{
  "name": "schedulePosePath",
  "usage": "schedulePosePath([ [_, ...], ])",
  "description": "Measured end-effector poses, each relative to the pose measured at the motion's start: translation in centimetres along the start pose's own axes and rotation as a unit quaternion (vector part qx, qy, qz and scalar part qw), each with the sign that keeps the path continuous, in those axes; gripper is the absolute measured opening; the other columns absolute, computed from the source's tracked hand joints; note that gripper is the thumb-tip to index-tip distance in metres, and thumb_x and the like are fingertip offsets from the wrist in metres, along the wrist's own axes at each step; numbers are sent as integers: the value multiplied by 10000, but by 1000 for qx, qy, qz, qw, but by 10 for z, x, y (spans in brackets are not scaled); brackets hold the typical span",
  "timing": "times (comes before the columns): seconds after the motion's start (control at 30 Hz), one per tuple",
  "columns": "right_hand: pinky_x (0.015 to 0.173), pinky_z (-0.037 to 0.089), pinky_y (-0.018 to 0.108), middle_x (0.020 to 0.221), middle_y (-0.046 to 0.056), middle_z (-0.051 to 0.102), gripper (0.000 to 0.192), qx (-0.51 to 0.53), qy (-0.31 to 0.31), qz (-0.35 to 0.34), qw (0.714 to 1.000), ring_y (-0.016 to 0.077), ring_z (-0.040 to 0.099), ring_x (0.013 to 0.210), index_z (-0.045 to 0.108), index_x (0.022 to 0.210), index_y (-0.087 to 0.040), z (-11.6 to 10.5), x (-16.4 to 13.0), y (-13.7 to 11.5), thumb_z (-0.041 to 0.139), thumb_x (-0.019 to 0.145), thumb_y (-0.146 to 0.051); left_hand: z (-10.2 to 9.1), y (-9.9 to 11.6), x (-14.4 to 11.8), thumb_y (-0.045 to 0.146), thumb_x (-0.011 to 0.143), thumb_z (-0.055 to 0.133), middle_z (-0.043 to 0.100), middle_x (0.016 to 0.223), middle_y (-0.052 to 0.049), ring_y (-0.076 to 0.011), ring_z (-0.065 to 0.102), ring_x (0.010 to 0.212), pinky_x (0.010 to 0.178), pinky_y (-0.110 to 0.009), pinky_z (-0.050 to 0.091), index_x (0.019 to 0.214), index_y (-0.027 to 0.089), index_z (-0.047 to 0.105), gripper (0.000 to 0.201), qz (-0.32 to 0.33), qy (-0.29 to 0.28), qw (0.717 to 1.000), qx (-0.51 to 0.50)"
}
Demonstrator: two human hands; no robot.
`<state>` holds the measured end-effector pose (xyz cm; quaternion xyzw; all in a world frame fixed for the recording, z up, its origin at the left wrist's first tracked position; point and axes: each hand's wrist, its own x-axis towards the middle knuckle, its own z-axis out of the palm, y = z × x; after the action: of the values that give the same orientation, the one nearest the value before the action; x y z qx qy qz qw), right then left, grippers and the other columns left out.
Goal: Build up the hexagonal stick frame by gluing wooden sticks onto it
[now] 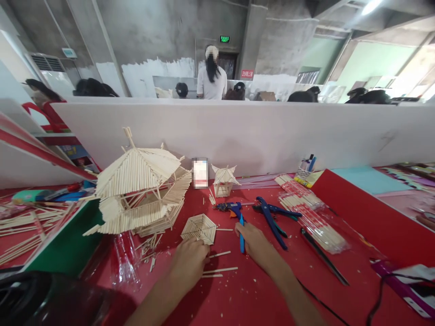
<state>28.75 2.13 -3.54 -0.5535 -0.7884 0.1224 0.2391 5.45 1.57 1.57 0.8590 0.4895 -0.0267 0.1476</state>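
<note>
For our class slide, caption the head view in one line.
Left hand beside a hexagonal stick panel; right hand touching a blue glue gun.

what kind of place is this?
Likely a shared craft workshop. On the red table stand a large stick-built pavilion model and a glue gun by the right hand; behind the white partition other people sit in rows.
</note>
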Motion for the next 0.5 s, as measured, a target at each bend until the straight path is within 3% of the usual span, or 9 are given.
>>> schedulePosePath([
  [0.27,666,459,234,826,29,581,274,133,-7,-10,991,175,559,733,519,774,-225,2,-3,-3,461,758,42,-3,5,-7,162,855,576,720,932,-120,-310,630,975,843,-398,434,884,189,718,147,-5,27,1000,-3],
  [0.5,622,441,212,763,-9,541,251,224,-23,-24,974,142,534,672,475,777,-225,-5,-4,-12,434,776,23,-3,15,-25,276,980,438,700,1002,-62,-224,631,962,870,-332,462,1007,221,680,251,21,127,983,-128],
])
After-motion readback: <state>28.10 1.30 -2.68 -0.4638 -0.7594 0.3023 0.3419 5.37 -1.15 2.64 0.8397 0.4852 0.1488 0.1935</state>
